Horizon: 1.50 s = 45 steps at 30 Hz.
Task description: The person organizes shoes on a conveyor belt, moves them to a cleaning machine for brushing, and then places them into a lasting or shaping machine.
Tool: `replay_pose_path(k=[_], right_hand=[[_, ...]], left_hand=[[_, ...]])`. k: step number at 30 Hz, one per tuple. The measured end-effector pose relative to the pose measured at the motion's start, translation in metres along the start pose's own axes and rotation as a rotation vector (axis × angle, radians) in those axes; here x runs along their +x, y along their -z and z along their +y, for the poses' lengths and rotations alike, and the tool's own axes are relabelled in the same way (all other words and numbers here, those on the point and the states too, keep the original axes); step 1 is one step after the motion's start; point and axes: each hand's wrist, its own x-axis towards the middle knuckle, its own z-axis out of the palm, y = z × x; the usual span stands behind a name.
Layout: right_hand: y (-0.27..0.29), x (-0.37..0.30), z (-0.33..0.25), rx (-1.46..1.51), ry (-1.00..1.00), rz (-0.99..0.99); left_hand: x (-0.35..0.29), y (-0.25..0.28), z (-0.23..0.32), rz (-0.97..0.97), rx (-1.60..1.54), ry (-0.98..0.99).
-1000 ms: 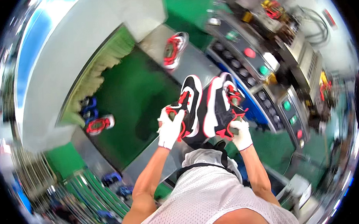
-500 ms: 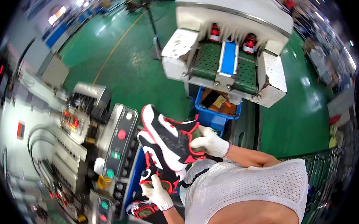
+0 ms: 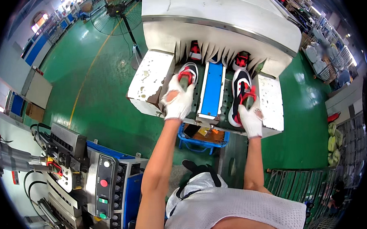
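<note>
My left hand (image 3: 178, 100), in a white glove, is closed around the heel end of a black, white and red sneaker (image 3: 191, 68) over the left conveyor lane. A matching sneaker (image 3: 240, 84) lies lengthwise over the right lane, its heel end gripped by my gloved right hand (image 3: 251, 119). Both toes point at the machine's hanging strip curtain (image 3: 223, 51). Farther in, at the curtain, two more sneakers of this kind stand, a left one (image 3: 194, 51) and a right one (image 3: 241, 60). My fingers hide part of each held shoe.
Between the lanes runs a blue-topped divider (image 3: 213, 90). White, chipped side housings flank them, including the left one (image 3: 149, 81). Under the machine stands a blue basket (image 3: 203, 141). A control panel (image 3: 103, 185) is at lower left, and a metal rack (image 3: 297, 187) at right.
Both hands have carried the two sneakers from beside the control panel, forward and right, to the machine's conveyor lanes. The shoes, formerly held together, are now apart, one per lane.
</note>
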Motion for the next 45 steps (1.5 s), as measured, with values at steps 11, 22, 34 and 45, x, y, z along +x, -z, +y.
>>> replay_pose_path(k=[11, 22, 34, 45], right_hand=[[-0.050, -0.047, -0.103, 0.268, 0.592, 0.233], [-0.210, -0.370, -0.164, 0.305, 0.797, -1.575], [-0.187, -0.566, -0.111, -0.541, 1.586, -1.796], [-0.123, -0.648, -0.159, -0.611, 1.743, -1.956]], left_hand=[[-0.099, 0.039, -0.101, 0.105, 0.040, -0.171], [-0.780, 0.257, -0.112, 1.317, 0.596, 1.474], [-1.148, 0.053, 0.010, 2.497, 0.466, 1.903], [-1.217, 0.065, -0.046, 2.342, 0.388, 2.012]])
